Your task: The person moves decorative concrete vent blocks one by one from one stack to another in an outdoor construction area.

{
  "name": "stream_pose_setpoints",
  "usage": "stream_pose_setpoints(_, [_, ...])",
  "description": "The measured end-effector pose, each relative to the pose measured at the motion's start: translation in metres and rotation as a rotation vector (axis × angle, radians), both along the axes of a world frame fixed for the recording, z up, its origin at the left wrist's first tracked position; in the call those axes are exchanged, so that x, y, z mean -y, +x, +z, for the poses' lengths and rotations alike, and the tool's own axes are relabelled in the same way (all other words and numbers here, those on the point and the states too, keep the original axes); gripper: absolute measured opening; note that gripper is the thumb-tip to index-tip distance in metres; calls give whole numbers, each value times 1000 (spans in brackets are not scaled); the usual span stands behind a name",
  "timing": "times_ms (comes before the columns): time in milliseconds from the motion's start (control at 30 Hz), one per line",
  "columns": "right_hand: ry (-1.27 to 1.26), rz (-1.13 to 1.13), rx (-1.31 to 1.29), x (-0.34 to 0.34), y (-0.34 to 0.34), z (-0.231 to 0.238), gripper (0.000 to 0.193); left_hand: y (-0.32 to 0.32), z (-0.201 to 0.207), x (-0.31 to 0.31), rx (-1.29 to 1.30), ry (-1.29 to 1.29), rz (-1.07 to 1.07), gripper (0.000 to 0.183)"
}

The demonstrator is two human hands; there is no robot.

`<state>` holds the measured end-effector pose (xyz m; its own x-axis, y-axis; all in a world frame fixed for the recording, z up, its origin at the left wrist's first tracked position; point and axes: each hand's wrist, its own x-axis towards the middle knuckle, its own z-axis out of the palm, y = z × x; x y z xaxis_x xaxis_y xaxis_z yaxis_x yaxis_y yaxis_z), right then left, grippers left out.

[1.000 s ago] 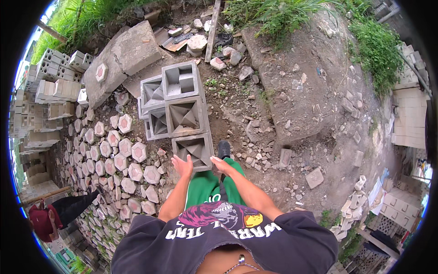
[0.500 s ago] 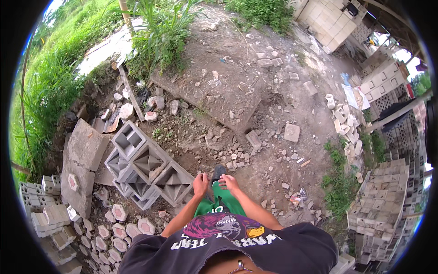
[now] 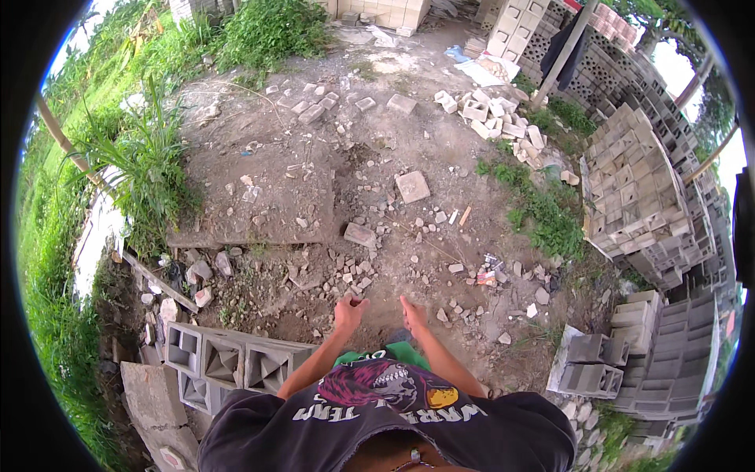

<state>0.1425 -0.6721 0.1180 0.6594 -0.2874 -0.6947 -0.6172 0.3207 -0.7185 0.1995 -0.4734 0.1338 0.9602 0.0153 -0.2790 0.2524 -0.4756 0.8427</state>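
The left hand's fingers (image 3: 348,313) bend loosely in toward the thumb, a small gap left at the tips, nothing in their grip. The right hand (image 3: 414,316) is seen edge-on, one digit pointing to twelve o'clock; how far its other fingers stand apart cannot be told. Both hover above the ground, well apart. Between eight and nine o'clock from them, just beside the left forearm, sit stacked grey decorative concrete blocks (image 3: 223,360). White lettering and a skull print mark the dark shirt (image 3: 377,429); print on a reddish wrapper (image 3: 487,278) at two is too small to read. Beneath lies bare earth (image 3: 440,252) with stone rubble (image 3: 348,271) at eleven, a square paver (image 3: 413,187) past twelve, stacked hollow blocks (image 3: 633,189) at two, and grass (image 3: 51,259) toward nine.
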Motion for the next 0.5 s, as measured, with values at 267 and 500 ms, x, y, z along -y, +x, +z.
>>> stream_pose_setpoints(267, [-99,-150,90,101,6,-14,46,23,-18,128,70,-183,-223,25])
stream_pose_setpoints(500, [-208,-254,138,173,-17,-12,42,36,-22,209,5,-149,-489,32])
